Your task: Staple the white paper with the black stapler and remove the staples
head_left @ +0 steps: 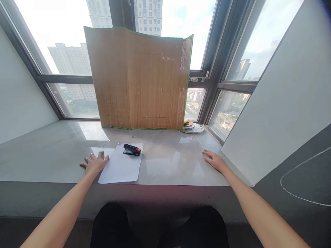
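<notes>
A white sheet of paper (pixel 121 167) lies on the grey sill (pixel 165 162) in front of me. On the paper's far end rests a black stapler (pixel 132 150) with an orange tip. My left hand (pixel 94 163) lies flat on the sill with fingers spread, touching the paper's left edge. My right hand (pixel 214 159) also lies flat and open on the sill, far to the right of the paper, holding nothing.
A bamboo mat (pixel 141 81) stands upright against the window behind the paper. A stack of small plates (pixel 192 126) sits at its right foot. White walls close in both sides; the sill's front edge drops to a dark ledge near my knees.
</notes>
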The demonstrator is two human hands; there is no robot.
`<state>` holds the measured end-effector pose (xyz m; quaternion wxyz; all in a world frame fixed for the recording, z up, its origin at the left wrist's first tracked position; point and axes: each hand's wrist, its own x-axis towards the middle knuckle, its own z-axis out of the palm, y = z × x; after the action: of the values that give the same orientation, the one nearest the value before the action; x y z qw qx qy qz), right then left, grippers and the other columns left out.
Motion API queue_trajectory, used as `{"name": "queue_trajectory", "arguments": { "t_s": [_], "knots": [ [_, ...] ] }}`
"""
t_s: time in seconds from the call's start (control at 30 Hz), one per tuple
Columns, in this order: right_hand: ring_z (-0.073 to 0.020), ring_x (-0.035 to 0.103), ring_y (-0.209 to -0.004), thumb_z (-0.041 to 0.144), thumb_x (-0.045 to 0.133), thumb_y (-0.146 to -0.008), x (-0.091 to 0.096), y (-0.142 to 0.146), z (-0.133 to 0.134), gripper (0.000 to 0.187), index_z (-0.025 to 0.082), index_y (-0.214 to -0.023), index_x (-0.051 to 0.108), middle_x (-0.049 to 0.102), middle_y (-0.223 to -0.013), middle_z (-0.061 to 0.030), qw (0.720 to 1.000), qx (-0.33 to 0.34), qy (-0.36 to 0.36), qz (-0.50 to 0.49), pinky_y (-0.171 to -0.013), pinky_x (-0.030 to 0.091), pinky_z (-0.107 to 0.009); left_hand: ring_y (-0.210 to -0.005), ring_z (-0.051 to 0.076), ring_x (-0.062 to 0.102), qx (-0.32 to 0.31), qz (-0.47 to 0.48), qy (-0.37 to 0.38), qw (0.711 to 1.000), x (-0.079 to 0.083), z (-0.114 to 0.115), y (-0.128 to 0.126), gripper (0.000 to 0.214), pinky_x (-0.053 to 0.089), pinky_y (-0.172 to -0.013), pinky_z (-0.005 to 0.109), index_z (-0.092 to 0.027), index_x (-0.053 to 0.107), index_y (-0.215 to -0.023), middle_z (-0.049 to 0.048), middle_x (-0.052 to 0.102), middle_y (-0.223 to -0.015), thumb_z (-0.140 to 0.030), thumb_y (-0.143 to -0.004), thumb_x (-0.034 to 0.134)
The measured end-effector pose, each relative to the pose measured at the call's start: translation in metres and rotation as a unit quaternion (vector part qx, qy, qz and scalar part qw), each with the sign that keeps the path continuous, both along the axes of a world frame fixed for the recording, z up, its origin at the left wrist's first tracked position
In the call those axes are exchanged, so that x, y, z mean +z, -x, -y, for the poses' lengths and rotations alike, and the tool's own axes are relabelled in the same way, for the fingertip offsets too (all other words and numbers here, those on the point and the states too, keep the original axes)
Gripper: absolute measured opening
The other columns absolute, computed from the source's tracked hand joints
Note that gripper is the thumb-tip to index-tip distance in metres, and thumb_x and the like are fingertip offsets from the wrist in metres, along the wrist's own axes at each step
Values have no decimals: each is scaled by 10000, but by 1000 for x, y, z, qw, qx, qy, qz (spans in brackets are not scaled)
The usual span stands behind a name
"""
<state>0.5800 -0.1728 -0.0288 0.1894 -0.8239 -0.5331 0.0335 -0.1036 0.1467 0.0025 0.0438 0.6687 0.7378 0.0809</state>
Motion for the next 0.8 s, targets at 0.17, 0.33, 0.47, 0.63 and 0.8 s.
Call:
{"name": "queue_trajectory", "arguments": {
  "t_s": [0.17,0.33,0.47,0.63,0.8],
  "knots": [
    [-328,504,-1506,477,508,-981,2,1,0,498,349,-1427,687,528,-1632,11,1000,-2,-7,-3,-1253,382,-571,-1551,608,193,0,-2,2,1000,-3,-3,2,810,185,-1110,850,-279,453,-1630,285,284,-1699,-711,-952,359],
    [-337,513,-1496,482,514,-977,1,-2,0,490,352,-1413,698,538,-1625,13,1000,-1,-12,-7,-1238,399,-569,-1555,607,182,0,-2,4,1000,1,1,-1,810,155,-1133,836,-260,449,-1631,277,273,-1710,-698,-959,338],
    [-349,526,-1481,490,503,-983,0,-3,0,479,355,-1393,710,545,-1619,16,1000,-6,-21,-11,-1226,411,-577,-1553,615,185,-3,2,1,1000,4,5,-2,787,145,-1130,840,-256,469,-1616,284,279,-1709,-675,-958,365],
    [-349,533,-1474,482,496,-983,0,-2,0,473,365,-1388,711,551,-1613,25,1000,-11,-21,-15,-1214,424,-582,-1546,615,207,1,-1,-6,1000,3,3,-2,776,158,-1122,843,-262,485,-1609,284,301,-1701,-671,-956,389],
    [-348,537,-1470,473,497,-976,1,-1,0,476,351,-1378,720,560,-1607,12,999,-12,-26,-20,-1214,425,-572,-1551,612,200,1,-7,3,1000,2,3,-2,793,156,-1127,837,-261,457,-1624,298,283,-1700,-685,-962,352]
  ]
}}
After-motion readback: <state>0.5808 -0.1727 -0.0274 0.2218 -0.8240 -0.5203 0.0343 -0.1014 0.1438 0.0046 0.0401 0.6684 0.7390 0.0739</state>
